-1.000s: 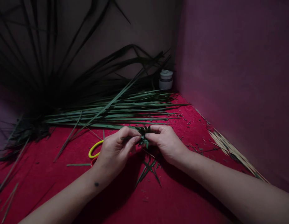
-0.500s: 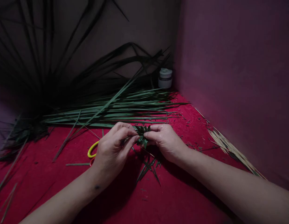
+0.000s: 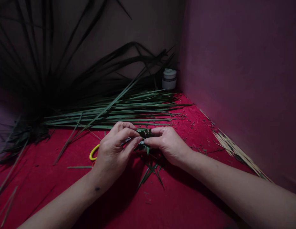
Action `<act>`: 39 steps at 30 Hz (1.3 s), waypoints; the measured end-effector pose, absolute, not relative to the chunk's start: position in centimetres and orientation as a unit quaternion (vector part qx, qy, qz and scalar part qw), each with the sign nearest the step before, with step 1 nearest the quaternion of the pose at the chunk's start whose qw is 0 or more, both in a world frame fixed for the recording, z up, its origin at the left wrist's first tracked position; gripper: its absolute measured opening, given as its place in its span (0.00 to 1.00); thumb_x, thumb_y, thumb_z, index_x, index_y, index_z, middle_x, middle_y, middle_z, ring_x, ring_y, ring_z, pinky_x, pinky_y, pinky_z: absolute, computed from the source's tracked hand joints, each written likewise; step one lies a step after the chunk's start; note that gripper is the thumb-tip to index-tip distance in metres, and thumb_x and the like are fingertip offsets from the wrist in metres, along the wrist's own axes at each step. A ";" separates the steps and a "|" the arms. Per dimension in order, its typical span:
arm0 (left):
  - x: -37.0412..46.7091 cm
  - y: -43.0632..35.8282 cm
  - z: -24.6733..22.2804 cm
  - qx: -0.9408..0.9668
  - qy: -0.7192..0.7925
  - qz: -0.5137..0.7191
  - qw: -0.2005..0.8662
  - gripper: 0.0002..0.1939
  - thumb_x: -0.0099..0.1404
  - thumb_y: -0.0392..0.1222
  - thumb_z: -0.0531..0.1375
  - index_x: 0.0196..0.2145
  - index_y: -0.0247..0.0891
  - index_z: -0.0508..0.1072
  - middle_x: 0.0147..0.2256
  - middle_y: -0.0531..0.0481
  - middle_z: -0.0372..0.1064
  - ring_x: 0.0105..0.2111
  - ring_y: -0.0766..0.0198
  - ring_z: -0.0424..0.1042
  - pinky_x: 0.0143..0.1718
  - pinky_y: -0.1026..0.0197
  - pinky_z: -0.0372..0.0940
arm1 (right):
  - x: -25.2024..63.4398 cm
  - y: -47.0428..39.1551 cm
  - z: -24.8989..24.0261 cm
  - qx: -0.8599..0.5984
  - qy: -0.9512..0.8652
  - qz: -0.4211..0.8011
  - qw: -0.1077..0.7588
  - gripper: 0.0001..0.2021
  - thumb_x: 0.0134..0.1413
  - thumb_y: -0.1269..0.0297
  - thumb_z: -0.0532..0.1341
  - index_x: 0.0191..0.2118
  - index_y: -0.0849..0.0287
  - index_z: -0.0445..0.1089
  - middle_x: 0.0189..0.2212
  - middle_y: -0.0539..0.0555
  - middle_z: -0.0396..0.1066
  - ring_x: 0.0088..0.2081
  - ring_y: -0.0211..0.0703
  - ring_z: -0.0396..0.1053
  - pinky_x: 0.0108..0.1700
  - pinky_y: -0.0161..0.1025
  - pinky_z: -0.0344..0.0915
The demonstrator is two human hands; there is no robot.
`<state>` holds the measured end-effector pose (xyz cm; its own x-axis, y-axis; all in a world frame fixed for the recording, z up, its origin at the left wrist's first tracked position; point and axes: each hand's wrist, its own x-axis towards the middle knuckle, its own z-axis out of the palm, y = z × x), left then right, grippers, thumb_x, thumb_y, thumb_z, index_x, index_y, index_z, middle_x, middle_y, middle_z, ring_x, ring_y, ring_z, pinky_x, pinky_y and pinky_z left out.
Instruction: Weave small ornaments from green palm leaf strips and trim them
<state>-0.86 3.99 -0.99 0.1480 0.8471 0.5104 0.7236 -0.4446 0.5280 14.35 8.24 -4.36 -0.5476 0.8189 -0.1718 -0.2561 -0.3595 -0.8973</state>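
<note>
Head cam: pinching small green leaf piece point(image 3: 143, 147) btwn L hand point(image 3: 118, 143) + R hand point(image 3: 165, 143), over red surface point(image 3: 176, 203).
Holding w/ snug fingertip grip both sides; exact fold partly hidden. Prob. mid-shaping; likely calls for steady R hold, small L tuck. Watch crossed leaf strips point(image 3: 151, 169) just below, yellow handle point(image 3: 92, 154) partly behind L hand, long leaves point(image 3: 109, 114) beyond; most room nearside, well short of wall point(image 3: 234, 79) at R.

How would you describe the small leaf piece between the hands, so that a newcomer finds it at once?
Find the red surface, then the left hand and right hand nearly meeting above it. The small leaf piece is pinched between them, dark green with pointed ends. Unlike the long strips behind, it is short and held.
</note>
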 end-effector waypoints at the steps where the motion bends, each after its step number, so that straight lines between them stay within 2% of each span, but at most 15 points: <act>1: -0.9 4.0 -1.0 0.750 0.524 0.395 0.085 0.05 0.60 0.32 0.58 0.29 0.37 0.72 0.34 0.49 0.65 0.37 0.65 0.66 0.37 0.63 0.62 | 14.4 8.3 -4.4 -0.307 -0.440 0.765 0.357 0.07 0.40 0.72 0.62 0.31 0.66 0.72 0.25 0.53 0.71 0.23 0.34 0.65 0.26 0.33 0.58; 4: -0.9 4.1 -1.0 0.738 0.534 0.398 0.114 0.05 0.61 0.33 0.59 0.28 0.38 0.72 0.33 0.50 0.66 0.37 0.65 0.67 0.38 0.63 0.62 | 14.4 8.4 -4.5 -0.288 -0.426 0.774 0.369 0.07 0.39 0.72 0.63 0.30 0.66 0.72 0.26 0.53 0.71 0.26 0.35 0.67 0.30 0.35 0.61; 8: -0.9 4.1 -0.7 0.711 0.553 0.398 0.172 0.01 0.59 0.37 0.61 0.30 0.39 0.72 0.34 0.51 0.68 0.36 0.65 0.68 0.38 0.63 0.63 | 14.3 8.3 -4.4 -0.301 -0.416 0.779 0.360 0.06 0.39 0.71 0.64 0.28 0.66 0.71 0.24 0.53 0.70 0.25 0.36 0.67 0.30 0.36 0.61; 12: -1.1 4.1 0.4 0.615 0.605 0.443 0.243 0.11 0.60 0.45 0.60 0.39 0.40 0.70 0.35 0.52 0.71 0.34 0.64 0.70 0.37 0.63 0.64 | 14.2 8.3 -4.5 -0.304 -0.403 0.781 0.367 0.06 0.39 0.71 0.64 0.28 0.66 0.71 0.24 0.52 0.70 0.25 0.37 0.68 0.32 0.38 0.63; 14: -1.4 4.4 0.7 0.565 0.616 0.470 0.283 0.12 0.61 0.47 0.58 0.39 0.38 0.70 0.34 0.50 0.72 0.33 0.64 0.70 0.36 0.62 0.64 | 14.2 8.4 -4.5 -0.307 -0.400 0.780 0.371 0.06 0.39 0.71 0.65 0.28 0.66 0.71 0.24 0.53 0.71 0.25 0.37 0.68 0.32 0.38 0.63; 17: -2.0 5.0 0.5 0.520 0.602 0.472 0.380 0.12 0.60 0.46 0.58 0.37 0.37 0.72 0.32 0.49 0.73 0.33 0.62 0.71 0.34 0.62 0.65 | 14.2 8.4 -4.4 -0.302 -0.386 0.785 0.379 0.07 0.39 0.71 0.65 0.30 0.66 0.72 0.25 0.54 0.72 0.25 0.38 0.69 0.32 0.38 0.63; 20: -2.3 5.5 -0.2 0.510 0.602 0.412 0.455 0.11 0.55 0.43 0.62 0.36 0.36 0.74 0.31 0.48 0.74 0.31 0.61 0.71 0.30 0.63 0.64 | 14.2 8.5 -4.4 -0.292 -0.378 0.791 0.382 0.08 0.39 0.71 0.64 0.31 0.66 0.72 0.25 0.53 0.72 0.27 0.39 0.70 0.33 0.38 0.64; 23: -2.2 5.6 -0.6 0.536 0.625 0.339 0.456 0.10 0.53 0.43 0.63 0.33 0.35 0.75 0.29 0.48 0.74 0.29 0.62 0.70 0.28 0.63 0.63 | 14.3 8.5 -4.5 -0.306 -0.409 0.773 0.376 0.06 0.39 0.71 0.64 0.29 0.65 0.72 0.24 0.52 0.71 0.25 0.36 0.68 0.30 0.35 0.63; 27: -1.6 5.5 -0.9 0.536 0.618 0.341 0.463 0.12 0.50 0.43 0.65 0.32 0.35 0.75 0.29 0.49 0.74 0.29 0.63 0.70 0.31 0.63 0.64 | 14.3 8.5 -4.6 -0.328 -0.451 0.745 0.365 0.05 0.39 0.71 0.64 0.28 0.64 0.73 0.23 0.50 0.71 0.23 0.33 0.65 0.27 0.32 0.58; 31: -1.2 5.4 -0.9 0.502 0.634 0.356 0.468 0.10 0.49 0.41 0.65 0.30 0.35 0.75 0.24 0.51 0.72 0.23 0.67 0.67 0.25 0.66 0.61 | 14.3 8.5 -4.7 -0.320 -0.458 0.738 0.379 0.08 0.37 0.70 0.65 0.29 0.62 0.76 0.25 0.50 0.72 0.26 0.34 0.66 0.31 0.34 0.61; 36: -0.7 5.1 -0.8 0.483 0.629 0.390 0.468 0.07 0.47 0.39 0.66 0.26 0.35 0.75 0.22 0.53 0.71 0.22 0.68 0.66 0.24 0.66 0.61 | 14.2 8.5 -4.9 -0.324 -0.463 0.730 0.384 0.09 0.36 0.71 0.65 0.30 0.61 0.76 0.27 0.50 0.73 0.28 0.35 0.67 0.34 0.35 0.62; 39: -0.6 4.8 -0.9 0.475 0.624 0.396 0.478 0.09 0.47 0.40 0.66 0.28 0.35 0.74 0.23 0.53 0.71 0.22 0.69 0.65 0.24 0.67 0.59 | 14.2 8.4 -4.8 -0.334 -0.474 0.718 0.386 0.09 0.37 0.73 0.64 0.30 0.61 0.76 0.26 0.49 0.72 0.27 0.34 0.66 0.33 0.35 0.62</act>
<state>-0.62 4.82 -0.88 -0.0911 0.9712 -0.2201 0.2150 0.2350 0.9479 14.20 8.37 -4.82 -0.4789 0.8704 -0.1141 -0.2373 -0.2534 -0.9378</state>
